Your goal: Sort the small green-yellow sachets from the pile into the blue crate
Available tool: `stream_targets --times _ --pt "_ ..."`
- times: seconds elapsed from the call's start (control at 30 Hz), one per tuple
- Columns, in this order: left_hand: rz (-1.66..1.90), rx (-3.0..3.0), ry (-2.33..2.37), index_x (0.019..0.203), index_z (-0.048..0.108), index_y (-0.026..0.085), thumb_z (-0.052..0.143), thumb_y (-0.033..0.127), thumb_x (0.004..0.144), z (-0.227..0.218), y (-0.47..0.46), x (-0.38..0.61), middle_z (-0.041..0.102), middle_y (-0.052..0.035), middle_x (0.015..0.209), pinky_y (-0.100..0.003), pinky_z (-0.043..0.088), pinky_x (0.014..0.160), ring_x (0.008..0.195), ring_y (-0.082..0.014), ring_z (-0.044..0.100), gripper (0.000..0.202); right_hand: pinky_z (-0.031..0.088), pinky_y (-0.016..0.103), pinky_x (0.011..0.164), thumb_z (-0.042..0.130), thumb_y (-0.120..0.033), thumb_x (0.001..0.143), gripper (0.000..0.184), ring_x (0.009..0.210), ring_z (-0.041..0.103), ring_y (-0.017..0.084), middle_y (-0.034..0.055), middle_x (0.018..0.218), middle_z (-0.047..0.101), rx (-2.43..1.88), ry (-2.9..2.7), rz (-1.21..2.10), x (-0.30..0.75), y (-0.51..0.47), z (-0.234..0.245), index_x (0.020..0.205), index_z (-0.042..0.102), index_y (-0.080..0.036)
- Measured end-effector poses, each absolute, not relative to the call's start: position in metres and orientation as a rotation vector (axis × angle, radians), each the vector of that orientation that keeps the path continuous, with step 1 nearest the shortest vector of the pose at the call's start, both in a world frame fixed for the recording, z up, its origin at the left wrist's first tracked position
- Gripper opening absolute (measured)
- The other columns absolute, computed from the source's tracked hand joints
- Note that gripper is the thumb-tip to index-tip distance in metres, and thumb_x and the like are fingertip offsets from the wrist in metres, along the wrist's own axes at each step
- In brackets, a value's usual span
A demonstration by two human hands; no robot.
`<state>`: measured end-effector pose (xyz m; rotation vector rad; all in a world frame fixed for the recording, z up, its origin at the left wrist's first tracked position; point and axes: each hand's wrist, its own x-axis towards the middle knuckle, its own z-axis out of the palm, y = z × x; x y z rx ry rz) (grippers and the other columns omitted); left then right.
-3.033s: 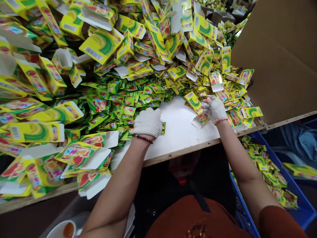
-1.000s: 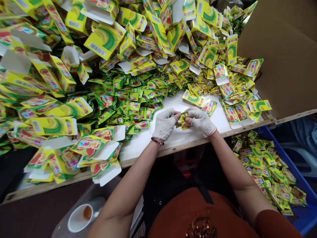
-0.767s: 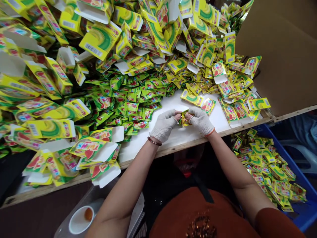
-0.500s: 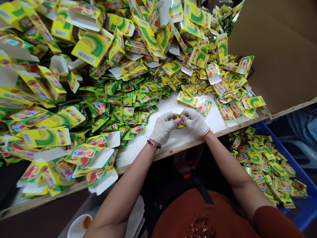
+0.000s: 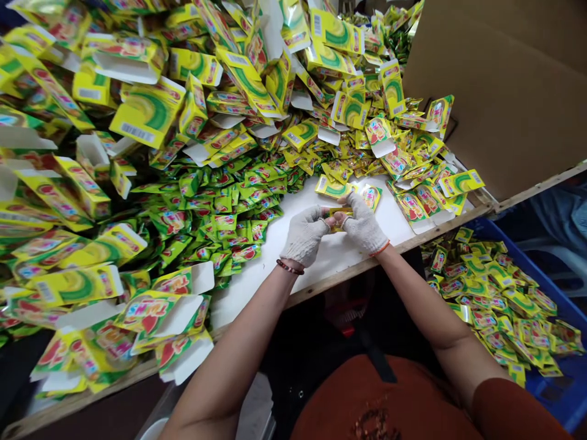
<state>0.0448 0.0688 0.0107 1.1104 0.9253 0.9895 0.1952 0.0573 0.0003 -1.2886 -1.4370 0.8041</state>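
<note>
My left hand (image 5: 305, 234), in a white fingerless-tip glove, closes its fingers on the left end of a small yellow packet (image 5: 347, 212). My right hand (image 5: 364, 227), gloved likewise, pinches the packet from the other side with the thumb and fingers. Much of the packet is hidden by my fingers. Both hands are just above the white tabletop (image 5: 293, 281). Right beyond them lie a flat yellow carton (image 5: 331, 186) and a second carton (image 5: 371, 197), partly behind my right hand.
Green sachets (image 5: 220, 214) are heaped to the left, yellow sachets (image 5: 337, 172) behind. Yellow cartons (image 5: 149, 113), many with open flaps, pile up at the back and left. A blue crate (image 5: 550, 397) of filled packs stands low right, near a brown cardboard panel (image 5: 499, 91).
The fingers of my right hand have lifted and spread slightly, and more of the yellow packet shows. The view has shifted a little, so the piles appear further left.
</note>
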Motion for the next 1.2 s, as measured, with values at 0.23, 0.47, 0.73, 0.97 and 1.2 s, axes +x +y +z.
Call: stream_targets --times 0.23,0.47,0.73,0.97,1.2 --pt "0.892 1.929 1.125 0.104 0.069 0.017 0.053 0.029 0.084 0.009 0.111 0.064 0.070 -0.0095 0.098 -0.041 0.051 0.090 0.096 -0.0249 0.063 0.028 0.045 0.020 0.042 0.076 -0.049 0.068 0.050 0.052 0.057 0.008 0.0005 0.087 0.065 -1.229 -0.979 1.188 0.228 0.060 0.001 0.103 0.054 -0.021" --pt "0.300 2.879 1.177 0.124 0.059 0.019 0.055 0.023 0.081 0.017 0.161 0.085 0.060 -0.0177 0.127 -0.057 0.028 0.109 0.123 -0.0368 0.048 0.043 0.038 0.017 0.038 0.065 -0.051 0.081 0.039 0.046 0.054 0.006 -0.0030 0.076 0.059 -1.272 -0.818 0.994 0.231 0.064 0.003 0.101 0.049 -0.023" --pt "0.479 2.396 1.338 0.120 0.057 0.019 0.053 0.037 0.089 0.041 0.149 0.058 0.066 -0.0101 0.099 -0.035 0.047 0.081 0.087 -0.0252 0.062 0.037 0.039 0.018 0.040 0.060 -0.046 0.087 0.031 0.049 0.054 0.006 0.0008 0.086 0.062 -1.294 -0.873 0.948 0.230 0.059 0.005 0.101 0.050 -0.021" --pt "0.547 2.339 1.273 0.146 0.039 0.014 0.063 0.046 0.084 0.025 0.076 0.024 0.063 -0.0140 0.123 -0.039 0.050 0.092 0.107 -0.0281 0.061 0.074 0.046 0.021 0.042 0.064 -0.044 0.082 0.028 0.047 0.054 0.008 -0.0025 0.072 0.057 -1.294 -1.211 1.079 0.209 0.053 0.006 0.086 0.050 -0.020" --pt "0.570 2.551 1.691 0.140 0.046 0.008 0.068 0.030 0.079 -0.004 0.044 0.039 0.064 -0.0178 0.114 -0.041 0.049 0.087 0.103 -0.0325 0.062 0.069 0.043 0.021 0.045 0.059 -0.052 0.086 0.034 0.046 0.053 0.010 -0.0043 0.064 0.057 -1.340 -1.166 0.994 0.204 0.044 0.004 0.094 0.049 -0.021"
